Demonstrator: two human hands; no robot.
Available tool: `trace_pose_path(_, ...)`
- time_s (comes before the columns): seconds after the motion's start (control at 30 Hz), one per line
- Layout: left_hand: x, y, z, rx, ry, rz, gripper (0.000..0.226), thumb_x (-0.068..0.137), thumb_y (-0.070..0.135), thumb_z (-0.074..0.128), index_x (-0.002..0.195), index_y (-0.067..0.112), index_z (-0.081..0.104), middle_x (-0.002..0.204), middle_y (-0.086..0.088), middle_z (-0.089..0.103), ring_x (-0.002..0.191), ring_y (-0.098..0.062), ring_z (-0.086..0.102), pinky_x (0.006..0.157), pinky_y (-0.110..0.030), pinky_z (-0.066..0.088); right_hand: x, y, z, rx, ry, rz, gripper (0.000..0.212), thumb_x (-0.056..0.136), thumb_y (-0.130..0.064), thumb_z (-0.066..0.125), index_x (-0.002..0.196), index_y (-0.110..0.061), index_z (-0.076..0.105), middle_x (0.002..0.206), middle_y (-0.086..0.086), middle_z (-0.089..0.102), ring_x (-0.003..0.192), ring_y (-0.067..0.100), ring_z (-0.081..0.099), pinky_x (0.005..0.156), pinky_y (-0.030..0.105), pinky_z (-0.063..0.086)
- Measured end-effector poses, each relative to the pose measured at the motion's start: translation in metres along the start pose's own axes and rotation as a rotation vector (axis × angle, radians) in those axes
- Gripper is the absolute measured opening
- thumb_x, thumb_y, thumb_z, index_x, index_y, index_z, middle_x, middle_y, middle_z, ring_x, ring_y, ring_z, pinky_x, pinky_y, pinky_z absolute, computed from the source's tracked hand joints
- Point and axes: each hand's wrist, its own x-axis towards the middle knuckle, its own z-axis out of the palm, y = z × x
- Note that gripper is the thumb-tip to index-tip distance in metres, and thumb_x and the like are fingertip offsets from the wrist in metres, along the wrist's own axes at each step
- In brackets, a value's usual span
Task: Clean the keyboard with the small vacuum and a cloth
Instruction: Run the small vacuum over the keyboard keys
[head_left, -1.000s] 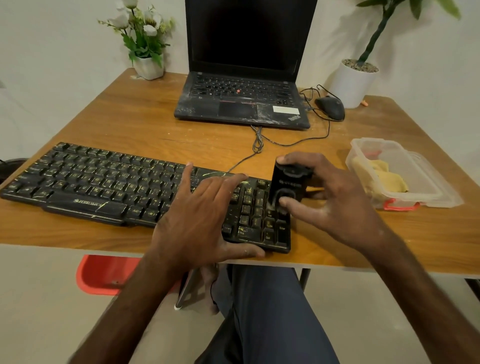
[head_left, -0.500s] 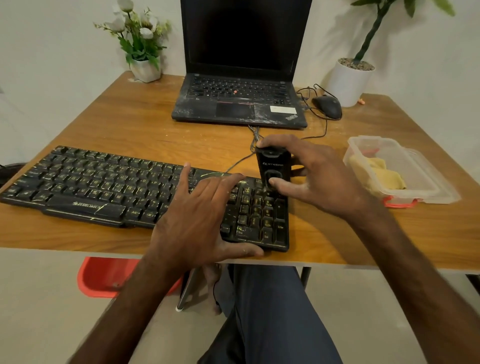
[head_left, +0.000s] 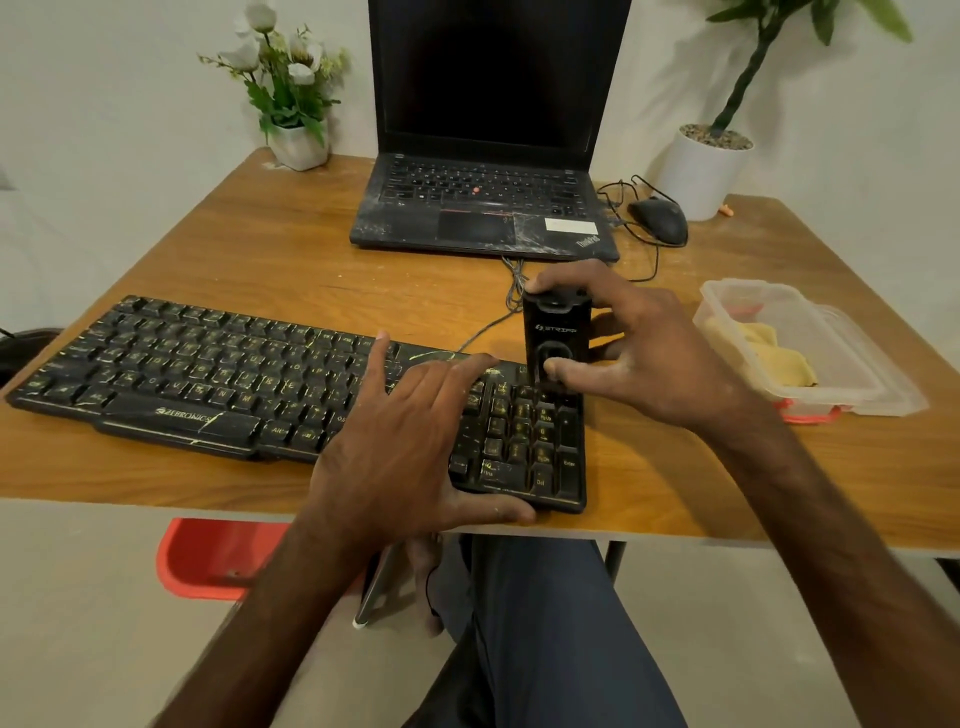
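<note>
A black keyboard (head_left: 208, 384) with dusty, yellow-marked keys lies across the front of the wooden table (head_left: 291, 260). My left hand (head_left: 410, 447) rests flat on its right part, fingers spread, thumb at the front edge. My right hand (head_left: 639, 348) grips a small black vacuum (head_left: 557, 338), held upright with its lower end on the top of the number pad. A yellow cloth (head_left: 779, 353) lies inside a clear plastic box (head_left: 841, 358) at the right.
A dusty black laptop (head_left: 488, 208) stands open at the back, with a black mouse (head_left: 658, 221) and tangled cable to its right. A white flower pot (head_left: 298, 145) and a white plant pot (head_left: 701, 166) flank it. Below the table are my legs and a red stool (head_left: 208, 558).
My right hand has carried the vacuum away from me, from the number pad's lower right to its top edge. My left hand stays put on the keyboard.
</note>
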Motion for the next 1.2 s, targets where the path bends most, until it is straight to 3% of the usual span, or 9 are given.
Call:
trace_pose_path(0.1, 0.000, -0.001, 0.001, 0.004, 0.010, 0.010, 0.117, 0.068, 0.100, 0.036, 0.147, 0.013, 0.033, 0.131, -0.005, 0.063, 0.121, -0.022, 0.060, 0.119, -0.065, 0.011, -0.002, -0.003, 0.008, 0.102, -0.019, -0.010, 0.059, 0.080, -0.009, 0.079, 0.131, -0.019, 0.051, 0.120, -0.012, 0.057, 0.101, 0.004, 0.064, 0.072, 0.017, 0.056)
trace_pose_path(0.23, 0.001, 0.001, 0.001, 0.014, 0.015, 0.012, 0.117, 0.067, 0.099, 0.039, 0.146, 0.012, 0.036, 0.133, -0.006, 0.063, 0.122, -0.022, 0.060, 0.119, -0.067, 0.014, 0.013, 0.006, 0.020, -0.074, 0.088, -0.057, 0.056, 0.082, -0.013, 0.077, 0.132, -0.017, 0.050, 0.121, -0.012, 0.055, 0.107, 0.002, 0.058, 0.082, 0.019, 0.055)
trace_pose_path(0.43, 0.000, -0.001, 0.000, 0.005, 0.002, 0.006, 0.117, 0.068, 0.100, 0.036, 0.147, 0.014, 0.032, 0.132, -0.006, 0.063, 0.122, -0.022, 0.060, 0.119, -0.067, 0.013, 0.000, 0.001, 0.016, 0.152, 0.050, -0.007, 0.058, 0.079, -0.007, 0.080, 0.128, -0.018, 0.051, 0.117, -0.008, 0.059, 0.100, 0.010, 0.066, 0.069, 0.021, 0.058)
trace_pose_path(0.57, 0.001, -0.002, 0.001, 0.020, 0.000, 0.014, 0.117, 0.068, 0.100, 0.037, 0.146, 0.013, 0.033, 0.132, -0.006, 0.062, 0.122, -0.022, 0.060, 0.118, -0.069, 0.015, 0.004, 0.007, 0.017, 0.030, 0.110, -0.025, 0.058, 0.081, -0.012, 0.078, 0.127, -0.029, 0.048, 0.116, -0.026, 0.052, 0.103, -0.003, 0.061, 0.074, 0.013, 0.054)
trace_pose_path(0.67, 0.001, -0.002, 0.001, 0.012, 0.001, 0.008, 0.118, 0.067, 0.100, 0.038, 0.146, 0.012, 0.036, 0.132, -0.006, 0.062, 0.123, -0.022, 0.060, 0.118, -0.069, 0.016, 0.006, 0.010, 0.018, 0.011, 0.166, -0.004, 0.058, 0.081, -0.014, 0.078, 0.128, -0.029, 0.047, 0.116, -0.029, 0.049, 0.107, -0.001, 0.059, 0.079, 0.018, 0.056)
trace_pose_path(0.83, 0.001, -0.003, 0.002, 0.011, 0.005, 0.010, 0.118, 0.068, 0.100, 0.036, 0.147, 0.013, 0.033, 0.131, -0.006, 0.062, 0.122, -0.022, 0.060, 0.118, -0.068, 0.015, 0.002, 0.002, 0.013, 0.048, 0.039, -0.074, 0.057, 0.080, -0.008, 0.079, 0.128, -0.018, 0.050, 0.117, -0.020, 0.054, 0.104, -0.002, 0.061, 0.075, 0.011, 0.052)
trace_pose_path(0.97, 0.001, -0.002, 0.002, 0.009, 0.004, 0.007, 0.119, 0.067, 0.100, 0.039, 0.147, 0.012, 0.034, 0.132, -0.006, 0.062, 0.122, -0.021, 0.060, 0.118, -0.069, 0.016, 0.008, 0.002, 0.023, -0.016, 0.080, -0.094, 0.056, 0.082, -0.010, 0.077, 0.132, -0.012, 0.051, 0.119, -0.016, 0.053, 0.107, 0.000, 0.060, 0.081, 0.014, 0.053)
trace_pose_path(1.07, 0.001, -0.002, 0.002, 0.006, 0.006, -0.001, 0.118, 0.067, 0.100, 0.040, 0.147, 0.013, 0.034, 0.132, -0.006, 0.063, 0.121, -0.022, 0.061, 0.118, -0.069, 0.015, 0.004, 0.001, 0.010, -0.057, 0.016, -0.060, 0.057, 0.082, -0.013, 0.077, 0.132, -0.017, 0.050, 0.120, -0.011, 0.055, 0.105, 0.006, 0.061, 0.076, 0.018, 0.057)
trace_pose_path(1.2, 0.001, -0.001, 0.002, 0.007, 0.002, -0.006, 0.119, 0.066, 0.100, 0.039, 0.147, 0.013, 0.033, 0.132, -0.006, 0.063, 0.121, -0.022, 0.061, 0.118, -0.068, 0.015, -0.003, 0.001, -0.016, -0.086, -0.073, -0.003, 0.058, 0.080, -0.018, 0.078, 0.130, -0.026, 0.049, 0.115, -0.025, 0.050, 0.105, 0.004, 0.061, 0.072, 0.018, 0.057)
